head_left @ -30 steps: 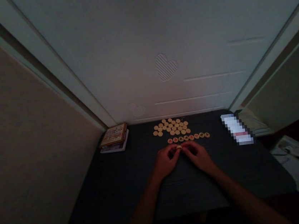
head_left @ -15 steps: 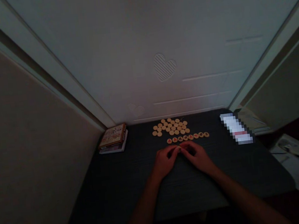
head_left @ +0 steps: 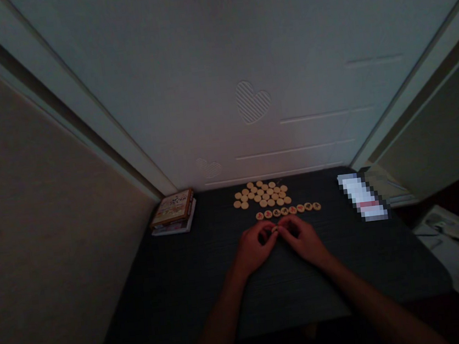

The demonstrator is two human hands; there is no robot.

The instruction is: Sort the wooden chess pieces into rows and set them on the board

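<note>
Slightly lower between pinched fingertips than a second ago, a small round piece (head_left: 275,230) shows only a sliver of its pale surface. A white panel (head_left: 187,88) bearing raised hearts (head_left: 253,102) rises behind a dark table (head_left: 289,297). Above the tabletop, the left hand (head_left: 253,247) and right hand (head_left: 303,241) meet, thumb and fingertips of each closed on the piece. Stacked books (head_left: 171,209) lie at far left, a bright pixelated object (head_left: 363,198) at far right. Between them, plain discs (head_left: 266,196) cluster near the panel; eight marked discs (head_left: 284,211), red and dark, line up just beyond the hands.
</note>
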